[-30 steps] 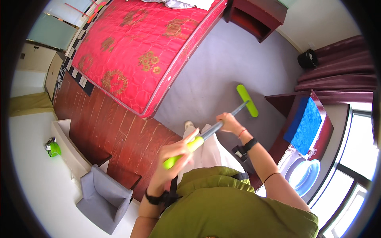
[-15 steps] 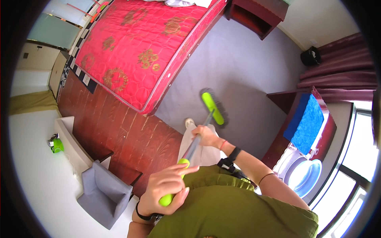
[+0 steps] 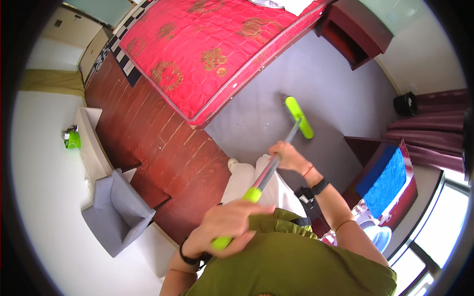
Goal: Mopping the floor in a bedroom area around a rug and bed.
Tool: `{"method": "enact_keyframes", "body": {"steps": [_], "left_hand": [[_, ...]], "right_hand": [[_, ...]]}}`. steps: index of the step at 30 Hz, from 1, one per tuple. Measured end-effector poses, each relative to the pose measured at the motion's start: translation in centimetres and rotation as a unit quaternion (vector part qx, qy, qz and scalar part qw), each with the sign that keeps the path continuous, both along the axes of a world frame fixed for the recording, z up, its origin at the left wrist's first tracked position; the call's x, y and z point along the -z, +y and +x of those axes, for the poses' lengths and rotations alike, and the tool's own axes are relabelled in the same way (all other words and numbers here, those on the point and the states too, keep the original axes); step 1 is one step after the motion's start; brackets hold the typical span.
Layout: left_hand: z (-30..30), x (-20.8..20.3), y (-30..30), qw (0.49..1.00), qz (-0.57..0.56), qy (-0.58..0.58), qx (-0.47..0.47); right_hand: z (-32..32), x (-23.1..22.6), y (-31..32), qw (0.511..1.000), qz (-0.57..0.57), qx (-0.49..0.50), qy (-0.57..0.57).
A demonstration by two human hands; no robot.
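Note:
A push broom with a grey shaft and a bright green grip slants away from my body. My left hand is closed round the green grip near its upper end, one finger pointing out along it; the hand is slightly blurred. Farther down, my right hand is wrapped round the grey shaft. The green broom head is over the grey floor, right of the bed. Dark bristles show at its left side, blurred; I cannot tell whether they touch the floor. Small pale specks lie to the left of the head.
A bed with a red patterned mattress stands ahead. Beyond it is a dark red nightstand. At right are a black bin and a table with a blue cloth. A grey armchair stands at left, by reddish wood flooring.
The view has shifted, so the room appears moved. The broom head has swung right, its bristles now showing on the left instead of the right. Both hands keep hold of the broom.

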State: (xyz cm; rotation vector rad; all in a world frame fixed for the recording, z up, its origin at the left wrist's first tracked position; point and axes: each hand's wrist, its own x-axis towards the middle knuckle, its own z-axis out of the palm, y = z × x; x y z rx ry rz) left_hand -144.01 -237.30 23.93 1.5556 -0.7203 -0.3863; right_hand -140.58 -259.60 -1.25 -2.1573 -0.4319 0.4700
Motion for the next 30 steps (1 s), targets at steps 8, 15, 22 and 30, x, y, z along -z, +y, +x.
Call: {"method": "enact_keyframes", "body": {"steps": [8,15,22,30], "left_hand": [[-0.1,13.1,-2.6,0.996,0.018,0.074,-0.035],[-1.7,7.6,10.2,0.987,0.084,0.048,-0.130],[-8.5,-1.2,21.0,0.958,0.087,0.037,-0.270],[-14.4,-4.6,28.8,0.954,-0.040,-0.084,-0.284]], "right_hand": [[1.7,12.0,-6.4,0.989,-0.137,0.039,-0.025],[0.7,10.8,9.3,0.989,-0.142,-0.047,-0.002],[-5.3,5.2,30.9,0.987,0.119,-0.077,-0.073],[-10.1,-1.0,41.0,0.966,0.144,-0.212,-0.027]]}}
